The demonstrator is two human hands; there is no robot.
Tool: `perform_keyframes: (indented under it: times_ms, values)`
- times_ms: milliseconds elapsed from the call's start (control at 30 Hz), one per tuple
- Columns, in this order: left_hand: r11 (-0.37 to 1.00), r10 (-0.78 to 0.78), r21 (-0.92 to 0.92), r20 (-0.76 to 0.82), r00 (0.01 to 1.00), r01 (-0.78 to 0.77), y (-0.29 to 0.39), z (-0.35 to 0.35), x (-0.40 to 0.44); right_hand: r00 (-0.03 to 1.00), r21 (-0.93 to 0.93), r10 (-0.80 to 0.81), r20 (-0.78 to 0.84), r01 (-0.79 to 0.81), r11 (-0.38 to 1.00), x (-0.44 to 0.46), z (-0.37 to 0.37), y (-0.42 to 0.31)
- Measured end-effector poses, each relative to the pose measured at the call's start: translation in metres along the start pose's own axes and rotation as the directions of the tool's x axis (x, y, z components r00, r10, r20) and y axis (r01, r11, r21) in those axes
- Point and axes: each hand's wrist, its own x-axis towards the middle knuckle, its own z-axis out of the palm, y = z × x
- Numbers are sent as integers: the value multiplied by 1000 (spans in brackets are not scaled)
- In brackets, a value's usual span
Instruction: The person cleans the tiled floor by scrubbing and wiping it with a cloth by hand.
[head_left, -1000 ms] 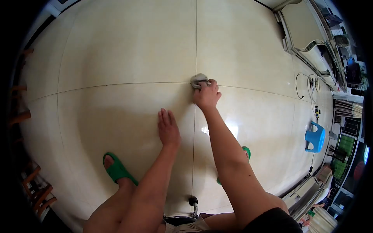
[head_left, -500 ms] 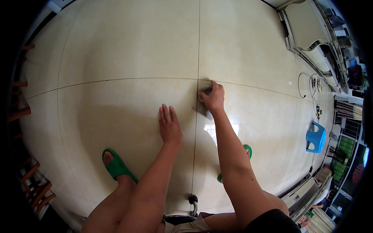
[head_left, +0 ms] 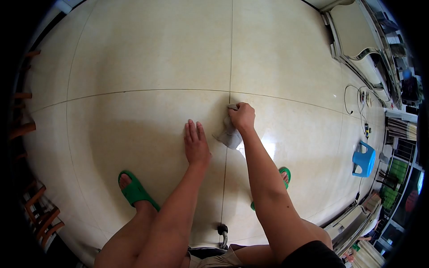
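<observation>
A crumpled grey cloth (head_left: 229,135) lies against the tiled floor (head_left: 152,53), over a dark joint between tiles. My right hand (head_left: 243,117) is closed round its upper end, near where two joints cross. To the left, my left hand (head_left: 196,142) rests on the tile with its fingers stretched forward, holding nothing. The two hands are apart, with the cloth's lower edge between them.
Green slippers (head_left: 134,190) are on my feet, either side of my arms. A blue stool (head_left: 364,159) stands at right, near cables (head_left: 360,98). Pale furniture (head_left: 353,31) lines the upper right. Wooden chair legs (head_left: 42,219) edge the left. A metal leg with a black foot (head_left: 222,229) is below.
My right hand has pulled the cloth slightly back toward me, and more of the cloth shows now. My left hand stays in nearly the same place.
</observation>
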Motion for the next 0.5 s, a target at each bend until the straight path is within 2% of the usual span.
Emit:
perform_keyframes:
  times_ms: [33, 100, 400, 500]
  values:
    - [1000, -2, 0, 2, 1000, 2, 0, -4, -1, 1000, 11, 14, -24, -13, 1000, -1, -1, -2]
    - [993, -8, -115, 89, 996, 18, 2, -15, -3, 998, 22, 30, -47, -29, 999, 2, 0, -2]
    - [999, -30, -29, 155, 987, 35, 5, -20, 1, 994, -27, -5, -109, 2, 1000, 20, 4, 0]
    - [996, -10, -90, 124, 992, 21, 3, -22, -1, 994, 98, 50, -97, -40, 994, -2, 10, 11]
